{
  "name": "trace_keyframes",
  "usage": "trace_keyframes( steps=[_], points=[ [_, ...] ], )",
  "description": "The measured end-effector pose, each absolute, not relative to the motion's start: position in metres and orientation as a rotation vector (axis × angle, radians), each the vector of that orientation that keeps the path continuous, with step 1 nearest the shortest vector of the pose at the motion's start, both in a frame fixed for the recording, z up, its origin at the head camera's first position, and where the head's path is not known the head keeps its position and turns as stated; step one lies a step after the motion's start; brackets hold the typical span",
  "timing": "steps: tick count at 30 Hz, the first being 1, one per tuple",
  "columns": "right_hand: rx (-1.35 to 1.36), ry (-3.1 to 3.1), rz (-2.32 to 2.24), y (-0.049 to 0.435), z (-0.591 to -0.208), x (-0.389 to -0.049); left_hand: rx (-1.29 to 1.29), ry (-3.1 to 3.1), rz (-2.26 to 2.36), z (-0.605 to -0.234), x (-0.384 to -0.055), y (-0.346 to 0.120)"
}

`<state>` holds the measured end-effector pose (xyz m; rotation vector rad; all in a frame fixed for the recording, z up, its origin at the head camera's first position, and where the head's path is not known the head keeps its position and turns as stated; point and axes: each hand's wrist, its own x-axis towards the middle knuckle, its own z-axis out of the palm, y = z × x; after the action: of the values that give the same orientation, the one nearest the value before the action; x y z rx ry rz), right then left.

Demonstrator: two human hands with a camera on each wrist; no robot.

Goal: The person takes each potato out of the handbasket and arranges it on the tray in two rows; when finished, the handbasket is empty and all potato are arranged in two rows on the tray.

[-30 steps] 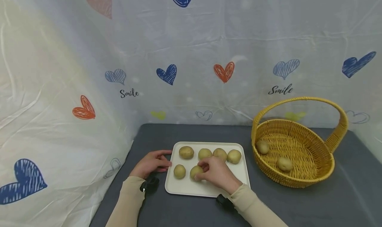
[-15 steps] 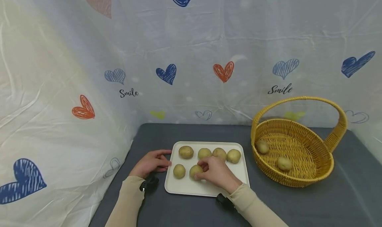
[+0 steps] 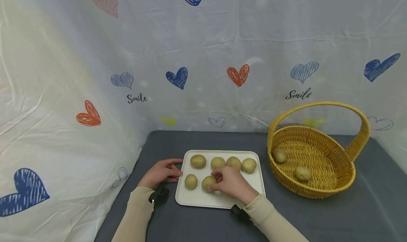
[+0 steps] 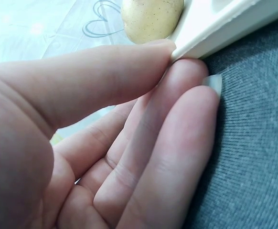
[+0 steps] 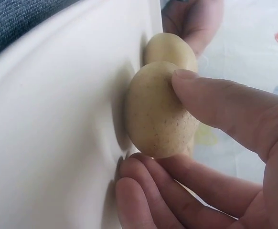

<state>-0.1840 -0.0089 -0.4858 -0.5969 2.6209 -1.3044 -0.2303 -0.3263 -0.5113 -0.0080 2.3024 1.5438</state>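
Note:
My right hand [image 3: 233, 185] holds a round potato [image 3: 208, 183] between thumb and fingers at the front of the white tray [image 3: 198, 201]. In the right wrist view the thumb presses one side of this potato [image 5: 160, 112], the fingers curl round the other, and it sits at the tray surface. My left hand [image 3: 161, 175] pinches the tray's left rim, thumb on top and fingers beneath, as the left wrist view shows at the rim [image 4: 196, 43]. Another potato [image 3: 191, 181] lies left of the held one. Several more potatoes, among them an oval one [image 3: 198, 161], line the tray's back.
A yellow wicker basket [image 3: 313, 194] with a tall arched handle stands right of the tray, holding two potatoes, one at its left wall [image 3: 279, 155] and one nearer the front [image 3: 302, 173]. A dark grey cloth [image 3: 203, 140] covers the table. A heart-printed curtain [image 3: 203, 104] hangs behind.

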Motion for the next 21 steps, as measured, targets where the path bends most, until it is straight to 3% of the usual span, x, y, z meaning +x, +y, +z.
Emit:
trace_keyframes(
  steps=[21],
  points=[
    [-0.596, 2.625, -1.261, 0.0003, -0.4758, -0.1791, -0.014, 2.299, 1.525, -0.5099, -0.2303, -0.3273]
  ],
)
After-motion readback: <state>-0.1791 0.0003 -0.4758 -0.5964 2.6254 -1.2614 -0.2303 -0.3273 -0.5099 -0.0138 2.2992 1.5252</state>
